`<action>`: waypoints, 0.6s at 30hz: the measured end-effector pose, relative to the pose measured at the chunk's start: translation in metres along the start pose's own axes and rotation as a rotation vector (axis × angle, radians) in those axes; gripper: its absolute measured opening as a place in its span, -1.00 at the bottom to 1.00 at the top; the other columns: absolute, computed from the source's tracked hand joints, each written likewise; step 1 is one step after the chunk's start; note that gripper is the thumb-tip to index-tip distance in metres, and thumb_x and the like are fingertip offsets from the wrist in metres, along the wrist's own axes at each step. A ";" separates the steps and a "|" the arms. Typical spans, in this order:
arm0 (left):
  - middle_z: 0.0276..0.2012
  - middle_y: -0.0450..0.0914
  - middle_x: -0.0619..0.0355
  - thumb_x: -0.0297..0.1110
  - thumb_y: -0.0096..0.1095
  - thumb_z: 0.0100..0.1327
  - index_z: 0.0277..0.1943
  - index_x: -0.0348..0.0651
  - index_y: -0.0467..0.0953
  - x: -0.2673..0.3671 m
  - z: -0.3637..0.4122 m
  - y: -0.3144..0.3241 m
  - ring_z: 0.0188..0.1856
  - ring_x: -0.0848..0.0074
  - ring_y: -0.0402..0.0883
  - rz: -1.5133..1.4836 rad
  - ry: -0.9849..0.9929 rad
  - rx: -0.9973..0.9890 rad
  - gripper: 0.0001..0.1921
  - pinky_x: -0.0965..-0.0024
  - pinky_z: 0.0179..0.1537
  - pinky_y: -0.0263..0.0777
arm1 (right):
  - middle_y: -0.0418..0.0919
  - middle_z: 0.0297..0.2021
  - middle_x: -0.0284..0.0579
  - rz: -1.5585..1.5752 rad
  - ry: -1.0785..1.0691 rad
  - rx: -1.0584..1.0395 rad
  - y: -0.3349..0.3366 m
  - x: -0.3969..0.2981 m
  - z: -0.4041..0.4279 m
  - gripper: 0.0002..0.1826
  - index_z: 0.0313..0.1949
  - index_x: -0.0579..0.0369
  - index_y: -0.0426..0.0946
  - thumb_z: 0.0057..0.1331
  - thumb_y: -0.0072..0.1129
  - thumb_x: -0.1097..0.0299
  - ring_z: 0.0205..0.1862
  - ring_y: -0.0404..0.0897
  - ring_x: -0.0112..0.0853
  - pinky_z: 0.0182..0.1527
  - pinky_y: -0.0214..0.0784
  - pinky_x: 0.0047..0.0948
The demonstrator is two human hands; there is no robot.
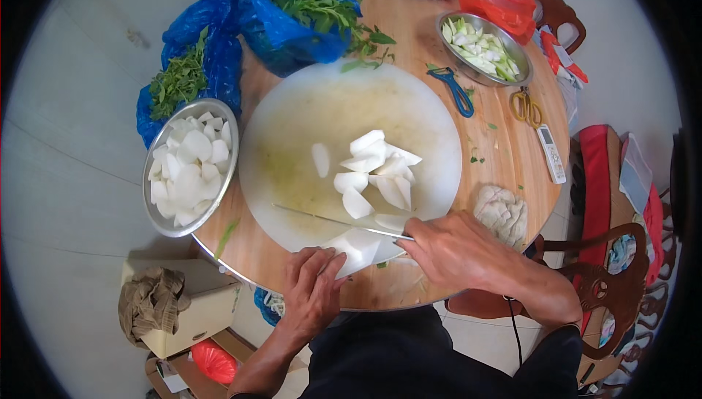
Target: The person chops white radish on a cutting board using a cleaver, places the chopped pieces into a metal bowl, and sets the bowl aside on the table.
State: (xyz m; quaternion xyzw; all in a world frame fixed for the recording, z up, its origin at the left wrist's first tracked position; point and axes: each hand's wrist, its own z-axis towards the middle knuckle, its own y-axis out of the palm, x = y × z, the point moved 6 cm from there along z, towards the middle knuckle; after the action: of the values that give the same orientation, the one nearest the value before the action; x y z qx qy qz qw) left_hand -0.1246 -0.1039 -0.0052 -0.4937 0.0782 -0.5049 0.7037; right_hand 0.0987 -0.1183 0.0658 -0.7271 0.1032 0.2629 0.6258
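Observation:
On the round white cutting board [351,92], my left hand [315,284] holds a large piece of peeled white radish [355,248] at the board's near edge. My right hand [455,248] grips a kitchen knife [334,220], its blade pointing left just beyond that piece. Whether the blade touches the radish I cannot tell. Several cut radish chunks [378,166] lie in a loose pile past the knife, and a single slice [321,160] rests apart to their left. At the left, a metal bowl [232,163] is full of white radish pieces [189,163].
Blue plastic bags [293,43] with leafy greens [315,4] stand at the back left. On the right of the wooden table [504,152] are a metal bowl of green-white slices [482,51], a blue peeler [455,91], scissors [526,107], a remote control [550,154] and a crumpled cloth [500,215].

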 end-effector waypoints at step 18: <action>0.22 0.55 -0.12 -0.64 0.53 0.00 0.29 -0.23 0.53 -0.005 0.002 0.002 0.23 -0.05 0.53 -0.110 -0.090 -0.039 -0.30 -0.05 0.25 0.45 | 0.57 -0.59 0.23 0.082 0.110 -0.139 -0.007 0.000 -0.005 -0.70 -0.23 0.31 0.51 0.57 0.13 0.27 -0.45 0.65 0.24 -0.32 0.48 0.17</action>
State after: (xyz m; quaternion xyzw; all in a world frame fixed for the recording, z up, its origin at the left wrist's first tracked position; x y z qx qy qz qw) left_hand -0.1245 -0.0987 -0.0081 -0.5332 0.0292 -0.5183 0.6680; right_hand 0.1035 -0.1213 0.0720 -0.7772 0.1487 0.2545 0.5560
